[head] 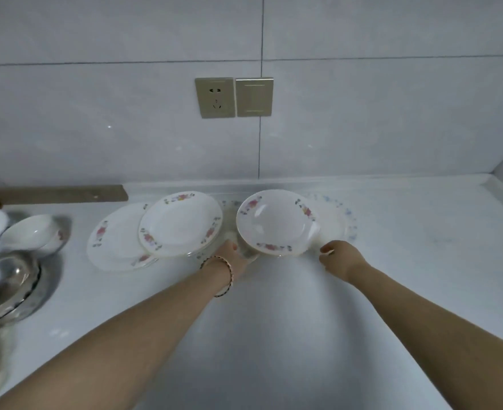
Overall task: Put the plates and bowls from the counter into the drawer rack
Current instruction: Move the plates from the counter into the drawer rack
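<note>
Two hands are being held out at the deep floral plate (276, 221), which is being propped tilted on the counter (274, 321) near the back wall, between the overlapped floral plates (180, 223) on the left and a blue-patterned plate (343, 217) that is being partly covered by it. The left hand (234, 257) is being tucked in at the near-left rim; its fingers are being hidden under the plate and blurred, so a grasp cannot be told. The right hand (337, 257) is being held just beside the near-right rim, fingers curled in, nothing being seen in them. The plate is being framed straight ahead, between both hands; the left is being judged the nearer, touching or almost. No long axis is being offered by a round plate. Its face is being pointed up and toward the person, far rim raised, near rim low. A two-sided lift at the near rim is being judged the coming move. White bowls (34, 232) are being seen further left beside a steel bowl (4, 279). The drawer rack is not being shown
</note>
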Action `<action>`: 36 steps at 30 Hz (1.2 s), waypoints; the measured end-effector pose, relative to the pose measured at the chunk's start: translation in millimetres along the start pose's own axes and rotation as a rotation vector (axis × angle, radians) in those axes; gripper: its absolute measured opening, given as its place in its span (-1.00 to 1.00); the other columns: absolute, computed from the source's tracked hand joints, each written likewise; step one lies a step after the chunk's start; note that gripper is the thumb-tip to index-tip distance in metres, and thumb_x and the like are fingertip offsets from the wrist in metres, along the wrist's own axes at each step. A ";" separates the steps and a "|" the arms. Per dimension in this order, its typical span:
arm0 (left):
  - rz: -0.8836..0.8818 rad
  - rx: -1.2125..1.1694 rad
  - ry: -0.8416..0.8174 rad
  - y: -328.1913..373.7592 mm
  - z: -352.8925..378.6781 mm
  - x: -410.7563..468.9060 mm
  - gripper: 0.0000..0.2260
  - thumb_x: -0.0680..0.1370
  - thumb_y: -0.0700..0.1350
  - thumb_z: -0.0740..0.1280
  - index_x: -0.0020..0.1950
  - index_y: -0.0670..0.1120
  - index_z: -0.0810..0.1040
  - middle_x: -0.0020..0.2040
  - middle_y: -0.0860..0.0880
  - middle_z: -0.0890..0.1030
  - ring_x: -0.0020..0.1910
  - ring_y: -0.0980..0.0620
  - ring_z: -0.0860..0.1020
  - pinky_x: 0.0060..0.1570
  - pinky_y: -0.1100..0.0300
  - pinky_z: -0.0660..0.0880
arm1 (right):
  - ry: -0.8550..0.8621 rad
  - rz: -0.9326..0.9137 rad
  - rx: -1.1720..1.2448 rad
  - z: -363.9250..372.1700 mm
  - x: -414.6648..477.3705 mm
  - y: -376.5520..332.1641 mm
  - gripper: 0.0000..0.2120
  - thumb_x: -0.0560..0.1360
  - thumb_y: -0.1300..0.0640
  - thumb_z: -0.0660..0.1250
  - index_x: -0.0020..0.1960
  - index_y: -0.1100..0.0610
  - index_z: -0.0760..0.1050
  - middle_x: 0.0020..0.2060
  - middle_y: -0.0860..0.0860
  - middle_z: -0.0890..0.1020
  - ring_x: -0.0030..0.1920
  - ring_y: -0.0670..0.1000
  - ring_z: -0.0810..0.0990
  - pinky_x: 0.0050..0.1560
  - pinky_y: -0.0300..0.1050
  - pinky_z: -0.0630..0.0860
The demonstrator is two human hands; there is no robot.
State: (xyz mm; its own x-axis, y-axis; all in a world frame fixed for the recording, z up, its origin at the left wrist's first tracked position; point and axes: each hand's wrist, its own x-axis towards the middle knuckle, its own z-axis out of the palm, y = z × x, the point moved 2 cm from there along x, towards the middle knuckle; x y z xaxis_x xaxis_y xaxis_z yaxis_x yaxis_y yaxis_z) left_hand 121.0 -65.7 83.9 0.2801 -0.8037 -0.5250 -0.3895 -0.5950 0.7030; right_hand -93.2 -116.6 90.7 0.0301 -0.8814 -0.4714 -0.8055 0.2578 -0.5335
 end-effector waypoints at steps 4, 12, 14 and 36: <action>-0.003 -0.048 0.002 26.6 1.1 66.6 -0.51 0.51 -0.28 0.28 0.43 -0.15 0.31 0.35 -0.11 0.46 0.33 -0.12 0.42 0.27 0.18 0.39 | 0.046 0.087 0.027 -8.7 64.9 -19.5 -0.57 0.55 0.15 0.20 0.40 0.21 0.34 0.35 0.17 0.46 0.33 0.17 0.45 0.32 -0.10 0.34; -0.217 -0.037 0.002 30.3 11.0 165.1 -0.60 0.54 -0.30 0.19 0.39 -0.25 0.33 0.38 -0.19 0.43 0.37 -0.17 0.40 0.38 0.06 0.34 | 0.042 0.278 0.202 15.6 163.1 -33.3 -0.45 0.53 0.06 0.24 0.42 0.28 0.19 0.30 0.27 0.45 0.29 0.26 0.44 0.27 0.02 0.37; -0.251 -0.101 0.015 25.3 13.2 175.4 -0.58 0.51 -0.34 0.21 0.38 -0.28 0.30 0.37 -0.23 0.43 0.34 -0.20 0.42 0.37 0.00 0.35 | 0.083 0.317 0.236 21.2 174.2 -30.6 -0.49 0.52 0.08 0.25 0.38 0.31 0.26 0.27 0.27 0.48 0.27 0.27 0.46 0.28 0.04 0.39; -0.113 -0.145 0.108 -71.0 6.3 -94.3 -0.51 0.28 -0.22 0.29 0.20 -0.31 0.50 0.13 -0.28 0.58 0.09 -0.22 0.58 0.11 0.01 0.55 | 0.122 -0.014 0.290 30.6 -101.3 38.8 -0.69 0.46 0.24 0.28 0.17 0.30 0.35 -0.02 0.14 0.51 -0.08 0.08 0.47 -0.11 -0.16 0.35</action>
State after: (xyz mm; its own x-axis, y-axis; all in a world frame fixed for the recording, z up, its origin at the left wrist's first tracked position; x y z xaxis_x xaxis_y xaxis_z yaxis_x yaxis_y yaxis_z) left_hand 116.8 52.5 80.5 0.4103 -0.7235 -0.5552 -0.2226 -0.6698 0.7084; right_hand -109.4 -5.2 96.2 -0.0452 -0.9223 -0.3839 -0.6027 0.3317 -0.7258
